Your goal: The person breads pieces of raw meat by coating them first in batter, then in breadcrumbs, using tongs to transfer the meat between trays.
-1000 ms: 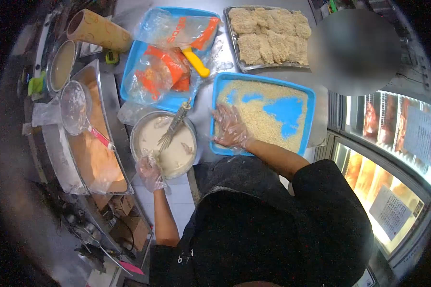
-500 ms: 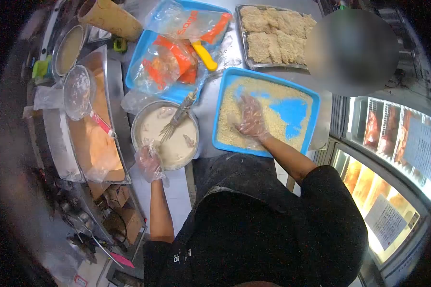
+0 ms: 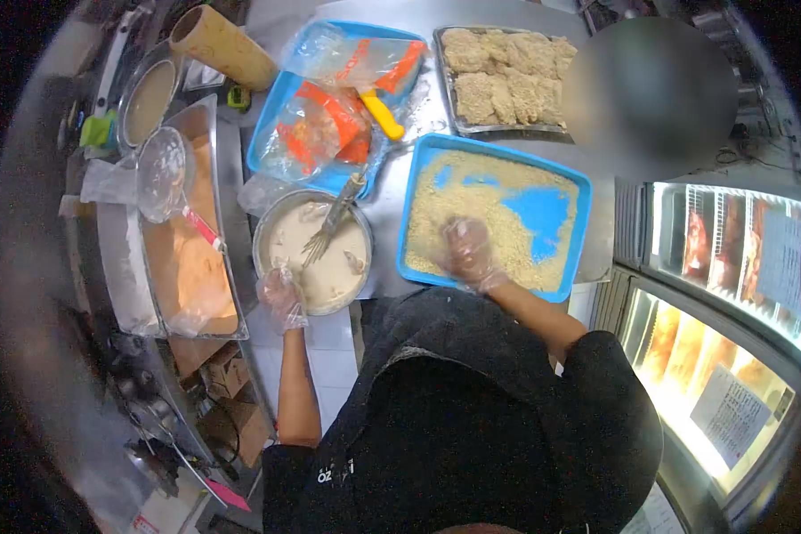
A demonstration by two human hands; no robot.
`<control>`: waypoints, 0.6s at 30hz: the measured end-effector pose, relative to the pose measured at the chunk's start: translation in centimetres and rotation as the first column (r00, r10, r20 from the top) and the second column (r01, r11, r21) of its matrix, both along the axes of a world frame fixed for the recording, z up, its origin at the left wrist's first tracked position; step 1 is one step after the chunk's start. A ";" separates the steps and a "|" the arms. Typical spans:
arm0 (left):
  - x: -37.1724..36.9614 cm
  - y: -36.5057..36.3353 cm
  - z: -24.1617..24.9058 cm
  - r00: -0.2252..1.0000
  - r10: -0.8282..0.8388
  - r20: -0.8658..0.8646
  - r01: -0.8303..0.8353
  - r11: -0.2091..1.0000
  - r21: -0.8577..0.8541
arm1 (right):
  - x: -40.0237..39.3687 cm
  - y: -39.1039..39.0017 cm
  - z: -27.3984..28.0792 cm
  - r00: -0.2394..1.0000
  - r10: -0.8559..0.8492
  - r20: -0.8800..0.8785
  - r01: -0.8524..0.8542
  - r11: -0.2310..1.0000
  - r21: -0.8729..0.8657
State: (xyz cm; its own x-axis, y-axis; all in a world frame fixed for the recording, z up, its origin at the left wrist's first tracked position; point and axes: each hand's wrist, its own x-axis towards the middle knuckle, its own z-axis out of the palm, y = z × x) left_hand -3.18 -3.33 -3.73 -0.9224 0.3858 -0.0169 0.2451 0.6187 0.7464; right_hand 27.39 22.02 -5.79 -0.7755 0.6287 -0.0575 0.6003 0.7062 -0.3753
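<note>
My left hand, in a clear plastic glove, grips the near-left rim of a round metal bowl. Pale batter fills the bowl, with lumpy pieces showing at its surface. A wire whisk leans in the batter, away from my fingers. My right hand, also gloved, is down in the breadcrumbs of a blue tray. Its fingers are curled under, and whatever they hold is hidden by the hand and the crumbs.
Behind the bowl, a second blue tray carries plastic bags and a yellow-handled tool. A metal tray of breaded pieces stands at the back. Left are an orange-powder bin and a sieve; right, a lit display fridge.
My right hand has drawn back toward me in the crumbs, its fingers going from stretched out to curled. My left hand keeps its place at the bowl. The view has shifted slightly.
</note>
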 end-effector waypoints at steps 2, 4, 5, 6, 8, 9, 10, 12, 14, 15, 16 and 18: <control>0.4 0.4 -0.2 0.987 0.024 0.160 -0.038 0.996 0.084 | 0.6 -0.8 0.4 0.985 0.029 -0.171 -0.012 0.995 0.100; -1.7 -2.3 -5.4 0.958 0.053 0.281 -0.127 0.959 0.253 | 0.6 0.2 -2.2 0.998 -0.038 -0.058 0.046 0.990 0.131; -2.1 -2.6 -5.5 0.901 0.036 0.433 -0.211 0.908 0.363 | 0.6 0.8 -2.3 0.998 -0.055 -0.011 0.056 0.993 0.108; -2.5 -2.7 -5.3 0.821 0.014 0.571 -0.322 0.837 0.443 | 0.4 1.1 -2.2 0.997 -0.070 0.033 0.067 0.994 0.086; -2.9 -2.0 -5.3 0.816 0.065 0.574 -0.365 0.829 0.424 | 0.3 1.9 -1.7 0.959 -0.191 -0.211 0.185 0.982 -0.048; -3.2 -1.7 -5.6 0.873 0.113 0.474 -0.309 0.880 0.360 | 0.3 2.6 -1.4 0.912 -0.255 -0.322 0.227 0.966 -0.121; -3.4 -2.2 -7.4 0.984 0.117 0.131 -0.133 0.983 0.124 | 0.6 3.2 -2.6 0.798 -0.369 -0.476 0.201 0.908 -0.367; -2.9 -2.0 -7.0 0.979 -0.010 -0.201 -0.024 0.985 -0.169 | 1.7 4.2 -4.1 0.617 -0.578 -0.534 0.080 0.721 -0.688; -0.4 1.0 0.2 0.982 -0.041 -0.182 0.013 0.988 -0.154 | 2.7 5.2 -0.3 0.652 -0.658 -0.377 0.137 0.591 -0.795; -0.1 1.0 0.0 0.992 -0.013 -0.126 0.007 0.999 -0.043 | 3.5 5.5 1.8 0.713 -0.655 -0.250 0.231 0.557 -0.798; -0.1 0.8 -0.3 0.998 0.010 -0.066 -0.005 0.998 0.069 | 5.3 5.4 -0.1 0.757 -0.540 -0.367 0.282 0.778 -0.562; -0.1 0.7 -0.7 0.998 0.018 -0.053 -0.010 0.988 0.153 | 8.4 4.5 -4.0 0.858 -0.321 -0.400 0.330 0.943 -0.048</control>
